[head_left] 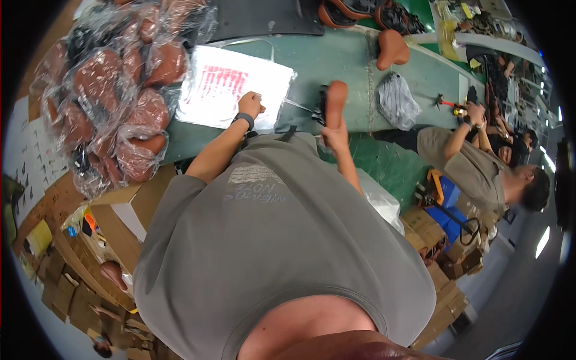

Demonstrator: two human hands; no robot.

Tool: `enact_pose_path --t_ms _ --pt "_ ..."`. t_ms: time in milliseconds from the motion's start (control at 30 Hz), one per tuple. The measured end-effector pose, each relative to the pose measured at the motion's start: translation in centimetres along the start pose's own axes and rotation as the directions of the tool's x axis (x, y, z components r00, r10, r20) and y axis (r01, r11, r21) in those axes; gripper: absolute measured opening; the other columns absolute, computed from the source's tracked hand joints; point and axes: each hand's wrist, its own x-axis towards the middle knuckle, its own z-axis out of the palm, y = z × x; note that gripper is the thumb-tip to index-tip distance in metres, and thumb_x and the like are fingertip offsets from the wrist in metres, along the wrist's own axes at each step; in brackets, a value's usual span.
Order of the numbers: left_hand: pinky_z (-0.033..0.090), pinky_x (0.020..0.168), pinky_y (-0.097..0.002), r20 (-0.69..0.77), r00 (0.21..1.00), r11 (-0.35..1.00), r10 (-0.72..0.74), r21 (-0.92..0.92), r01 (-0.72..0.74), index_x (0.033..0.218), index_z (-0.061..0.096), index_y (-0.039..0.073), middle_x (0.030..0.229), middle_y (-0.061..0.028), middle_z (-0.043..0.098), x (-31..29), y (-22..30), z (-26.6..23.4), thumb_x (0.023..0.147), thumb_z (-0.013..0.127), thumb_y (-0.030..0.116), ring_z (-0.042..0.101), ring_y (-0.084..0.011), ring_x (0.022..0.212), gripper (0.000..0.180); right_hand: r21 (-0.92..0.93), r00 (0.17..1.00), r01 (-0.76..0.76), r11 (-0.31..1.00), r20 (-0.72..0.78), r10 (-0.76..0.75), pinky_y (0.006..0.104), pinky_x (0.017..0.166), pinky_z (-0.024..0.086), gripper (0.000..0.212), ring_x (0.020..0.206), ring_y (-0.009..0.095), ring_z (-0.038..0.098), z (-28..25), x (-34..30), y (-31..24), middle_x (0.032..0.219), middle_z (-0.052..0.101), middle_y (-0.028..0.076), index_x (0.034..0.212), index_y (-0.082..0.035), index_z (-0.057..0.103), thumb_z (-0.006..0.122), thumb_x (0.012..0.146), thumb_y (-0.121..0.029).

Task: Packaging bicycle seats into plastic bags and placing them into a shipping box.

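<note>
My right hand (337, 138) grips a brown bicycle saddle (335, 103) by its lower end. The saddle is turned on its side above the green table, its black underside facing left. My left hand (251, 105), with a dark band on its wrist, is closed over a stack of clear plastic bags (207, 102) with red print. Whether its curled fingers pinch anything is hidden.
Many brown saddles in clear wrap (99, 78) are heaped at the left. A bare brown saddle (392, 49) and a crumpled grey plastic bag (397, 101) lie on the green table (288, 54). Cardboard boxes (423, 228) stand on the floor; a co-worker (462, 159) works at the right.
</note>
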Motion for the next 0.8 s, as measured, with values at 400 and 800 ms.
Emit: enact_pose_path --t_ms 400,800 --pt "0.061 0.086 -0.0386 0.312 0.805 0.479 0.504 0.675 -0.561 0.114 0.083 0.001 0.105 -0.0197 0.082 -16.7 10.6 -9.0 0.105 0.072 0.022 0.080 -0.0317 0.096 0.025 0.402 0.670 -0.245 0.882 0.728 -0.147 0.0431 0.089 0.068 0.054 0.098 0.030 0.080 14.0 -7.5 -14.6 0.114 0.078 0.020 0.142 0.000 0.058 0.082 0.094 -0.003" --pt "0.059 0.105 -0.0403 0.189 0.893 0.240 0.408 -0.966 0.095 0.128 0.069 0.000 0.121 -0.0149 0.078 -18.6 13.6 -16.2 0.115 0.059 0.019 0.075 -0.0219 0.110 0.025 0.660 0.747 -0.362 0.658 0.628 -0.219 0.0422 0.088 0.067 0.045 0.099 0.033 0.076 11.1 -6.3 -20.2 0.114 0.073 0.025 0.136 0.010 0.062 0.079 0.100 -0.011"
